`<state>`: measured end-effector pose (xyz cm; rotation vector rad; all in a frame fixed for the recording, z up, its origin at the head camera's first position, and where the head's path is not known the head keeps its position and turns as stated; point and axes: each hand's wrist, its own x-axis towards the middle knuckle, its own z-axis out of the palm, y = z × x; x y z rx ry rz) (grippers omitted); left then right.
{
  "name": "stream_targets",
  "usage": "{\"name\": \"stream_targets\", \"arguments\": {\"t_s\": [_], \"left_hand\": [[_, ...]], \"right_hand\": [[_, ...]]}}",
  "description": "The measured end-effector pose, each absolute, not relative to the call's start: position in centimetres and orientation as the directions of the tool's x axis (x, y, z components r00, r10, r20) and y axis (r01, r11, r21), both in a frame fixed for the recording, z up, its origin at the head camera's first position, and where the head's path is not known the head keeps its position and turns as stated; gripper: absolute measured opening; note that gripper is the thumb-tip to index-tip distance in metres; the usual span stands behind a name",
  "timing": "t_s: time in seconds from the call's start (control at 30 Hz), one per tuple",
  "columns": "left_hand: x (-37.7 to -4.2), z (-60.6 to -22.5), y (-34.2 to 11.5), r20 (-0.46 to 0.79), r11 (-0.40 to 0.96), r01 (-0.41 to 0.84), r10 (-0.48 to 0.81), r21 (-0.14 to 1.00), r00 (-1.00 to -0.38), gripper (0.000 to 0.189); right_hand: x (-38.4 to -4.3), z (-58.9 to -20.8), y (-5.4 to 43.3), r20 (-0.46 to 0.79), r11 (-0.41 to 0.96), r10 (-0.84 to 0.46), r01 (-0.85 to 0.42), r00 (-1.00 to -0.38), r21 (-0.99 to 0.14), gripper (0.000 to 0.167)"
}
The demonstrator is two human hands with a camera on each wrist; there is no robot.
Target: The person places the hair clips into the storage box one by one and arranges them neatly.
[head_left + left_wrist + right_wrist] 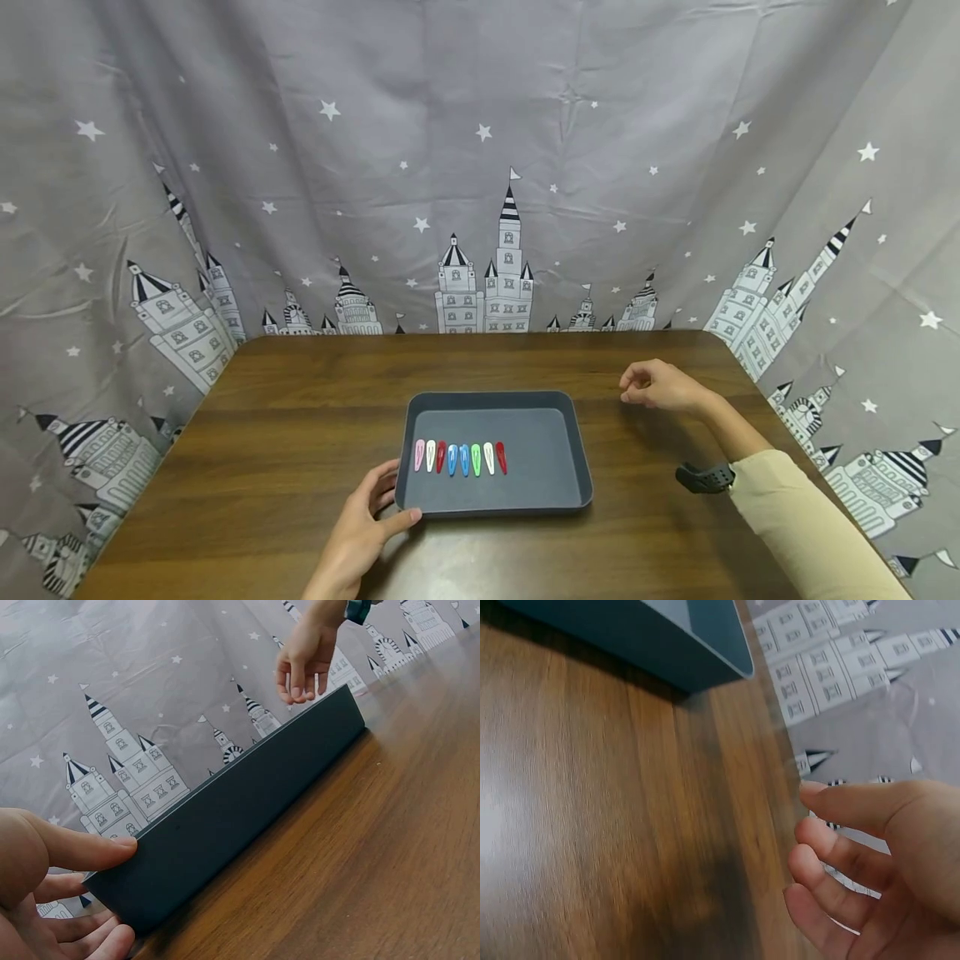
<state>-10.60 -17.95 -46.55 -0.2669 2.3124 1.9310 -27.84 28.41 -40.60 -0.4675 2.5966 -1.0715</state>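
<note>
A dark grey rectangular tray (536, 467) lies on the wooden table. Several snap hair clips stand side by side in a row across its left half, running from a pink hair clip (419, 455) through white, red, blue and green ones to a red hair clip (501, 457). My left hand (363, 525) grips the tray's near left corner, thumb at the near rim and fingers along the left side. Over the table to the right of the tray, my right hand (663, 386) hovers with loosely curled fingers, holding nothing. The clips are hidden in both wrist views.
The brown wooden table (300, 417) extends on both sides of the tray. Behind it and at its sides hangs a grey curtain (480, 83) printed with castles and stars. A dark wristband (705, 478) is on the right wrist, below a pale sleeve (802, 517).
</note>
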Motion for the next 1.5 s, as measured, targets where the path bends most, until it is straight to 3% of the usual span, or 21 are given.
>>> {"name": "stream_targets", "arguments": {"t_s": [0.63, 0.87, 1.17, 1.5], "left_hand": [[-10.6, -46.5, -18.0, -0.192, 0.187, -0.201, -0.065, 0.962, -0.979, 0.077], [-10.4, -46.6, -18.0, -0.184, 0.174, -0.193, -0.065, 0.966, -0.981, 0.076], [-10.2, -46.3, -18.0, -0.205, 0.166, -0.216, -0.078, 0.962, -0.976, 0.075], [-10.3, -46.5, -18.1, -0.187, 0.17, -0.196, -0.064, 0.966, -0.98, 0.077]], "right_hand": [[-27.1, -41.3, 34.8, -0.162, 0.651, -0.291, -0.071, -0.943, -0.756, 0.028], [-26.6, -42.2, 36.4, -0.136, 0.636, -0.185, -0.013, -0.973, -0.772, 0.031], [-26.6, -44.0, 38.4, -0.061, 0.657, -0.107, -0.025, -0.992, -0.753, 0.03], [-26.4, -44.8, 40.7, -0.073, 0.699, -0.053, 0.015, -0.996, -0.715, 0.03]]}}
